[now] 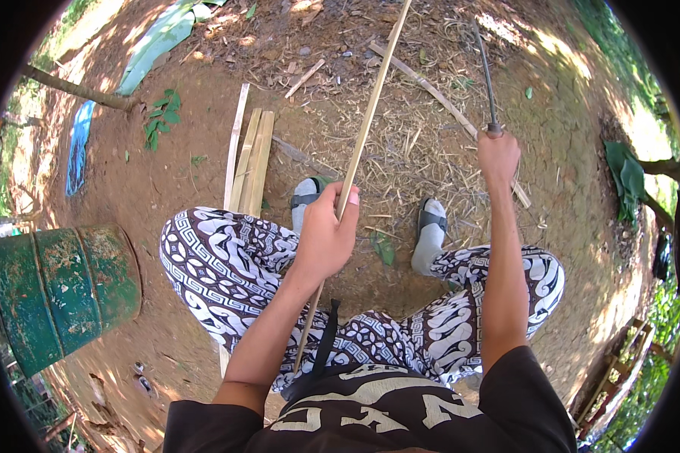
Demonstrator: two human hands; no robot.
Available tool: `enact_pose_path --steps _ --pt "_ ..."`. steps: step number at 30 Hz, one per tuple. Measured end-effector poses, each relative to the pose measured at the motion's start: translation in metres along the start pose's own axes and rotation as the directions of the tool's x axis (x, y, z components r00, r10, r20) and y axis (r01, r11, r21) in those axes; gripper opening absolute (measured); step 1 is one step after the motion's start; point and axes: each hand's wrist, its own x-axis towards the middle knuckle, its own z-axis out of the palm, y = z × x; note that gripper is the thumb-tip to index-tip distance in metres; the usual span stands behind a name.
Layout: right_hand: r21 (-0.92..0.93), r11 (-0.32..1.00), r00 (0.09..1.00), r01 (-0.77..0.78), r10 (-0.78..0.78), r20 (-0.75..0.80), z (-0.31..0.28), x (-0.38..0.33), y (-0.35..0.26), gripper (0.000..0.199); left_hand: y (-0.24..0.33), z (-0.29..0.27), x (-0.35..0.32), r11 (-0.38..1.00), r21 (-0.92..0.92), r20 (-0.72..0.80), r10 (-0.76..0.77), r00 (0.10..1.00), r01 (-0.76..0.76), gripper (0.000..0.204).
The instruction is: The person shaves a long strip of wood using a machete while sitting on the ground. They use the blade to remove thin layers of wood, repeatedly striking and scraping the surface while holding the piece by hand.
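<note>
Currently the left grip (pixel 329 234) is closed round a long pale strip (pixel 370 117), which slants from the lap, near, to beyond the far edge of view. Right grip (pixel 499 160) clenched on the handle of a long dark blade (pixel 486 75), tip pointing far, well apart from the held strip. Knees spread in patterned trousers (pixel 227 279); sandalled feet (pixel 429 245) on brown earth (pixel 196 189). Shavings (pixel 397 151) scattered between and beyond the feet. Flat offcut (pixel 431 89) on the ground, running diagonally past the right grip. To the left, split lengths (pixel 253 162) side by side; farther left and nearer, a rusty green drum (pixel 68 279). Far left: blue strands (pixel 78 147), leafy sprig (pixel 164 117)
</note>
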Motion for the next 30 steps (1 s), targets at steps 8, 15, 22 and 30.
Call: enact_pose_path --steps 8,15,22,30 --pt "0.383 0.754 0.682 0.533 -0.651 0.333 -0.011 -0.112 -0.075 0.008 0.015 -0.005 0.001 0.776 -0.475 0.332 -0.278 0.901 0.415 0.02" --pt "0.203 0.704 0.581 0.68 -0.687 0.436 -0.01 -0.131 -0.086 0.014 -0.012 -0.001 -0.004 0.883 -0.365 0.345 -0.167 0.924 0.296 0.015" --pt "0.213 0.691 0.624 0.69 -0.718 0.309 -0.002 -0.119 -0.071 0.018 -0.013 0.002 0.002 0.989 -0.111 0.235 0.126 0.964 -0.102 0.019" --pt "-0.15 0.95 0.955 0.273 -0.249 0.16 0.011 -0.041 -0.032 0.021 -0.014 0.0 -0.008 0.997 -0.071 0.297 0.024 0.955 -0.003 0.026"
